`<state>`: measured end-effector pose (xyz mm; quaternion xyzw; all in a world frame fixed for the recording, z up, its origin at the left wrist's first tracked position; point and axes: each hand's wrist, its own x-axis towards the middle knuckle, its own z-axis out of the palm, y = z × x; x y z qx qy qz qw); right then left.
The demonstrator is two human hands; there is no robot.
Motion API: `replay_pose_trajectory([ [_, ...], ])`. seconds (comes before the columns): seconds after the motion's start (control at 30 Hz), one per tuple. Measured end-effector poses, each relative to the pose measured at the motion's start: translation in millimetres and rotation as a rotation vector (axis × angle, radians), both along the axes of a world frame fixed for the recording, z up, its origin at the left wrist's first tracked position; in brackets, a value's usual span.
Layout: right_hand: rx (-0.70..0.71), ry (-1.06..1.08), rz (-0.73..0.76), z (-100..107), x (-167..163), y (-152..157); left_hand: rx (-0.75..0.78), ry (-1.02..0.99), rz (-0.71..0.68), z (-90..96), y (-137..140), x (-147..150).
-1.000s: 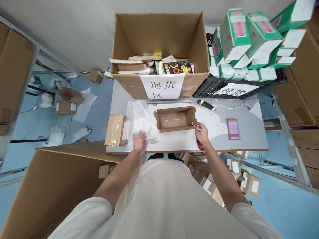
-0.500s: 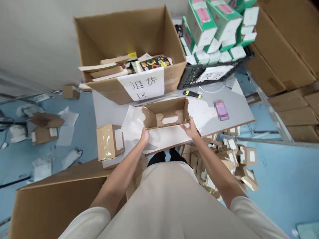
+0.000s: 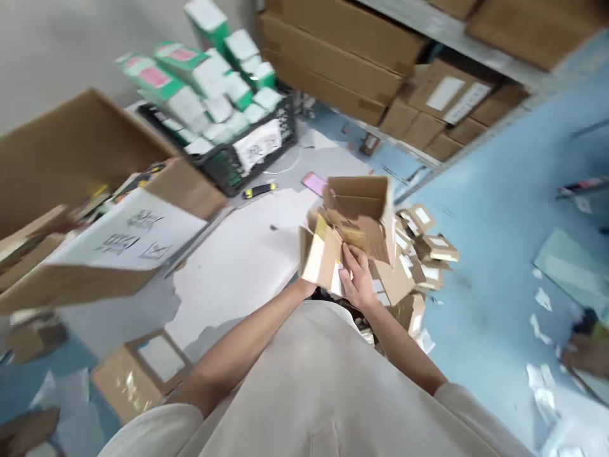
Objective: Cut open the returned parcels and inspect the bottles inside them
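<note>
At the table's right front edge, close to my body, I hold an opened cardboard box (image 3: 328,254) with loose flaps and a strip of tape. My left hand (image 3: 304,287) grips its lower left side, the fingers mostly hidden by the cardboard. My right hand (image 3: 356,279) is closed on the near right side, thumb toward me and fingers against a flap. Just beyond, an open box interior (image 3: 359,187) shows; whether it belongs to the same box I cannot tell. A pink phone (image 3: 314,183) and a black-yellow cutter (image 3: 259,190) lie on the table beyond.
A large carton (image 3: 195,190) with a paper sign and books stands left. Behind is a black crate (image 3: 223,165) of green-white boxes. A taped box (image 3: 143,371) sits front left. Several parcels (image 3: 428,247) lie on the floor right, below a shelf (image 3: 523,76).
The view has swung right. My hands have moved from the table's middle to its right edge. The hollow box held level before now gives way to cardboard with flaps spread, my right hand on them.
</note>
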<state>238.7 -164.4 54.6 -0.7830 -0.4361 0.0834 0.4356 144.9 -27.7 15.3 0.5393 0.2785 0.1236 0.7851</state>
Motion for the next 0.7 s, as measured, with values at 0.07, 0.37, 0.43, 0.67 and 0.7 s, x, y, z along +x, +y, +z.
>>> replay_pose_trajectory([
  [0.07, -0.069, -0.050, -0.193, 4, 17, -27, -0.091, -0.121, -0.192, 1.6, -22, 36],
  [0.37, -0.212, -0.099, -0.552, -14, 66, -123, -0.232, 0.055, -0.196, -13.5, -89, 163],
  [0.43, -0.146, -0.022, -0.909, -20, 77, -158, -0.311, 0.114, -0.276, -20.6, -81, 179],
  [0.67, 0.319, 1.198, -0.880, -67, 122, -242, -0.433, 0.394, -0.646, -47.2, -65, 227],
  [0.7, 0.376, 1.213, -0.862, -75, 124, -242, -0.432, 0.407, -0.673, -50.6, -67, 232],
])
